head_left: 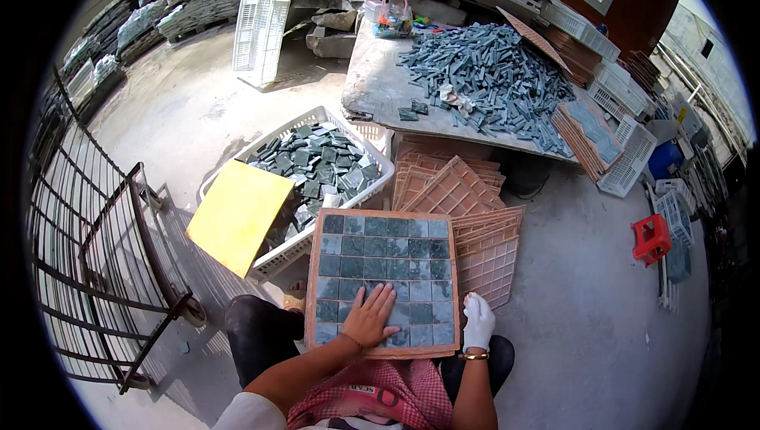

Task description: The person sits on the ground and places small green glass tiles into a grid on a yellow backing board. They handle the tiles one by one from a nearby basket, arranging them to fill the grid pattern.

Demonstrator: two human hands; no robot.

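Observation:
Across my lap lies a square reddish-brown tray (454, 272) filled with rows of square grey-green stone tiles (376, 246). My left hand (370, 318), bare, rests flat on the lower middle tiles with its fingers stretched out. Just off the tray's right edge is my right hand (479, 325) in a white glove, its fingers curled together; anything inside them is hidden. Beyond the tray, a white plastic crate (378, 167) holds loose tiles (321, 157). A yellow sheet (240, 215) leans over that crate's near left part.
Brown grid trays (459, 189) are stacked ahead right. Behind them, a low table (372, 86) carries a heap of narrow stone strips (491, 74). A metal rack (103, 248) stands at left, a red stool (651, 238) at right. Another white crate (260, 38) stands at the back.

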